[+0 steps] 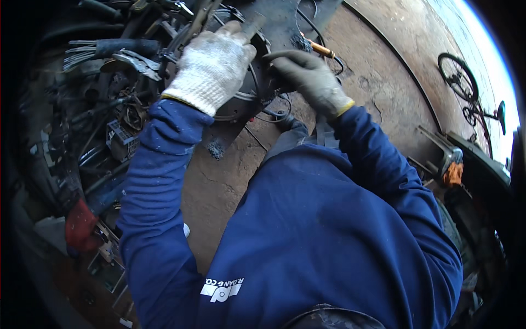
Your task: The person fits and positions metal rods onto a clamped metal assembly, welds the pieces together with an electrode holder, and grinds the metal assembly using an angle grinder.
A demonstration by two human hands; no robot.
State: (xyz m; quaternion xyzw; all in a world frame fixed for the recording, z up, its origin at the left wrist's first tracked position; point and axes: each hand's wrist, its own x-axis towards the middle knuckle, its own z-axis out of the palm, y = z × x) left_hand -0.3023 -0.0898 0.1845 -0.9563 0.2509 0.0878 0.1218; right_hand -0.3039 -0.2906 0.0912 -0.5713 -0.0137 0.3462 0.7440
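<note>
My left hand [211,66], in a white knit glove, reaches over the dark metal work table. Its fingers are bent together, and a short flat grey metal piece [253,25] sticks out at their tips. To its right, my right hand [309,79] wears a grey, soiled glove. The fingers of that hand are curled toward the left at a dark metal part; whatever lies between them is hidden. Below and between the hands run loops of grey cable [246,96]. An orange-handled tool [321,49] with a black cord lies just beyond my right hand.
Locking pliers [137,63], a bundle of rods [82,54] and scrap metal crowd the left side. A red cloth [82,226] lies lower left. On the right are a bicycle [466,82] and a metal frame with an orange rag [453,173]. A cable crosses the brown floor [383,60].
</note>
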